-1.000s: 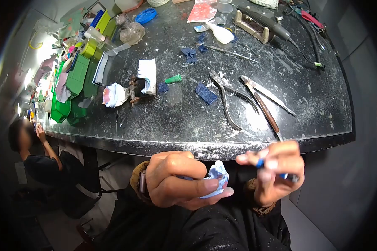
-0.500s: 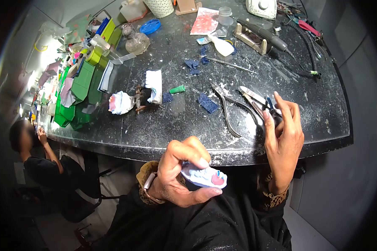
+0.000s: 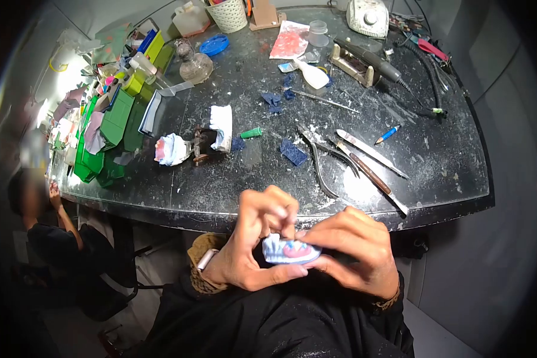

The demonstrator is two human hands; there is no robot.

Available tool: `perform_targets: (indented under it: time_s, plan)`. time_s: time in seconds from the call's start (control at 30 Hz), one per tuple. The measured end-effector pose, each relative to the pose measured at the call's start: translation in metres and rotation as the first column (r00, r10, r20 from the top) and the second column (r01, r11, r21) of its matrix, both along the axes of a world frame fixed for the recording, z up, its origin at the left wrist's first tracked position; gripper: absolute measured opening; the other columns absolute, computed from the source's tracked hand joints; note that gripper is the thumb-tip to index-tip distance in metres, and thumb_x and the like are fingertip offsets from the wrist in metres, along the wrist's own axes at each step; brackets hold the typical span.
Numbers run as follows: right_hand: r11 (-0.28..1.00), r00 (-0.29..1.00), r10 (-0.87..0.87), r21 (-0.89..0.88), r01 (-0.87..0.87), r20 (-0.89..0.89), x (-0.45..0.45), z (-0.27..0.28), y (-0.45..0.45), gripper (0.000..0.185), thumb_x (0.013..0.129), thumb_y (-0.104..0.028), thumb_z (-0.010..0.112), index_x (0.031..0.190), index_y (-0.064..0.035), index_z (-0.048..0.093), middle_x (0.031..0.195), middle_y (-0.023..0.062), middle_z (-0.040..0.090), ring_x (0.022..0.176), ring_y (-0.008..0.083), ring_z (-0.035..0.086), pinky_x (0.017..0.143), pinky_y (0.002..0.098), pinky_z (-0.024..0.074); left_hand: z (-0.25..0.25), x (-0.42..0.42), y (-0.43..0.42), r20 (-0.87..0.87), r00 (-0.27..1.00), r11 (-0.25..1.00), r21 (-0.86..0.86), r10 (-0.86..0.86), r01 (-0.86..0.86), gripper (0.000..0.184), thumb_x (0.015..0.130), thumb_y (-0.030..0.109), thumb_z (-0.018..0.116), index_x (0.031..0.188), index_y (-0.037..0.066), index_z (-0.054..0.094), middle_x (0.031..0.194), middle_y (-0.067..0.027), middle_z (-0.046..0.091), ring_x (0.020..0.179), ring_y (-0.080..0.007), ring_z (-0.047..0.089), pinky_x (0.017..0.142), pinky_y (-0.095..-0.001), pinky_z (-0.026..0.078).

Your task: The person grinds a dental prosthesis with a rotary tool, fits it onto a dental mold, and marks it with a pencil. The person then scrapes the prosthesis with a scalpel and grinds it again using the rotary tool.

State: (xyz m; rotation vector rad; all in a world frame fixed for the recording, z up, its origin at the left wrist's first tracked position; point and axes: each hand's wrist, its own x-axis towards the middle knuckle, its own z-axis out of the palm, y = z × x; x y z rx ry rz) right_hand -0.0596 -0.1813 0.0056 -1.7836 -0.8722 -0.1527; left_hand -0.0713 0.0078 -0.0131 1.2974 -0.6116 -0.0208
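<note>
A pale blue-white dental cast (image 3: 273, 253) with a pink patch and blue marks on its side is held in front of my lap. My left hand (image 3: 247, 244) grips it from the left, thumb along the base and fingers curled above the teeth. From the right, my right hand (image 3: 361, 247) pinches the other end, its fingertips at the top and the thumb underneath. Whether something small lies between the right fingertips is hidden. On the bench beyond lie pliers (image 3: 314, 156), a wooden-handled wax knife (image 3: 371, 174), a white-handled tool (image 3: 370, 152) and a blue pencil (image 3: 388, 135).
Another cast on an articulator (image 3: 198, 143) stands left of centre, near a green tube (image 3: 251, 132). Green bins (image 3: 117, 117) line the left side. Farther back are a glass burner (image 3: 194, 64), a white bottle (image 3: 313, 76) and a handpiece (image 3: 370, 59). A co-worker (image 3: 53, 238) sits at far left.
My right hand has come from above the bench tools down and left onto the cast. The cast is turned, showing more of its pink side. The knife and pencil are now uncovered.
</note>
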Motion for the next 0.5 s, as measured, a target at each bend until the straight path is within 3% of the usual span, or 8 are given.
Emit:
perform_targets:
  time_s: [0.03,0.07,0.13,0.23,0.3,0.37,0.4,0.5]
  plan:
    - [0.998,0.999,0.005,-0.070,-0.003,0.039,-0.001,0.002,0.000,0.035,0.066,-0.014,0.075,0.099,-0.0068,0.065,0.085,0.0053,0.062,0.070,0.0199,0.058,0.059,0.0293,0.0490,0.010,-0.001,0.008,-0.163,0.980,0.985,0.111,-0.115,0.134,0.063,0.070,0.005,0.075,0.116,0.006,0.033,0.111,-0.0134,0.041,0.079,-0.0099,0.045,0.072,-0.0255,0.042]
    - [0.990,0.997,0.014,-0.141,-0.003,0.077,-0.002,0.004,-0.001,0.034,0.066,-0.014,0.074,0.099,-0.0084,0.065,0.085,0.0040,0.062,0.069,0.0192,0.057,0.058,0.0292,0.0489,0.012,0.004,0.010,-0.129,0.981,0.956,0.237,-0.146,0.173,0.061,0.071,0.009,0.077,0.117,0.003,0.038,0.110,-0.0118,0.048,0.081,-0.0102,0.050,0.072,-0.0253,0.043]
    - [0.977,0.993,0.010,-0.213,0.016,0.121,-0.002,0.005,0.002,0.036,0.066,-0.014,0.073,0.101,-0.0125,0.065,0.088,0.0009,0.059,0.069,0.0176,0.055,0.056,0.0284,0.0483,0.013,-0.003,0.013,-0.315,0.935,0.914,0.308,-0.164,0.264,0.053,0.073,0.013,0.077,0.115,0.001,0.046,0.098,-0.0082,0.059,0.082,-0.0094,0.056,0.073,-0.0244,0.044]
    - [0.956,0.989,0.045,-0.294,-0.002,0.139,0.010,0.011,-0.005,0.040,0.065,-0.011,0.074,0.104,-0.0126,0.065,0.092,0.0021,0.058,0.073,0.0182,0.056,0.056,0.0279,0.0488,0.012,-0.001,0.021,-0.250,0.956,0.854,0.453,-0.153,0.255,0.045,0.077,0.014,0.074,0.113,0.000,0.051,0.085,-0.0064,0.064,0.083,-0.0098,0.060,0.076,-0.0239,0.045]
    - [0.907,0.954,-0.224,-0.315,0.279,0.199,0.023,0.017,-0.016,0.029,0.064,-0.008,0.073,0.092,-0.0078,0.064,0.090,0.0042,0.060,0.078,0.0212,0.058,0.059,0.0321,0.0499,0.012,-0.004,0.020,-0.287,0.957,0.926,0.349,-0.041,0.144,0.042,0.078,0.010,0.072,0.114,0.001,0.053,0.087,-0.0071,0.065,0.085,-0.0100,0.061,0.077,-0.0232,0.046]
    - [0.684,0.789,-0.479,-0.399,0.610,0.386,0.037,0.011,-0.022,0.021,0.067,-0.007,0.071,0.086,-0.0066,0.062,0.081,0.0057,0.058,0.076,0.0242,0.056,0.061,0.0350,0.0468,0.012,-0.005,0.024,-0.259,0.966,0.951,0.302,0.019,0.062,0.041,0.076,0.007,0.073,0.113,0.001,0.054,0.085,-0.0069,0.065,0.082,-0.0094,0.062,0.074,-0.0223,0.047]
    - [0.582,0.757,-0.496,-0.485,0.653,0.425,0.040,0.007,-0.026,0.020,0.068,-0.010,0.071,0.086,-0.0055,0.062,0.078,0.0061,0.056,0.076,0.0246,0.055,0.062,0.0353,0.0455,0.015,-0.005,0.026,-0.224,0.974,0.949,0.311,0.025,0.048,0.041,0.075,0.006,0.073,0.111,-0.001,0.054,0.086,-0.0083,0.065,0.081,-0.0108,0.063,0.073,-0.0225,0.048]
    - [0.626,0.837,-0.450,-0.559,0.544,0.310,0.039,0.003,-0.028,0.020,0.071,-0.007,0.068,0.088,-0.0033,0.060,0.081,0.0082,0.055,0.077,0.0266,0.054,0.064,0.0363,0.0448,0.016,-0.009,0.029,-0.142,0.987,0.958,0.285,0.074,-0.030,0.036,0.074,0.003,0.072,0.107,-0.001,0.057,0.082,-0.0066,0.065,0.077,-0.0103,0.064,0.070,-0.0218,0.048]
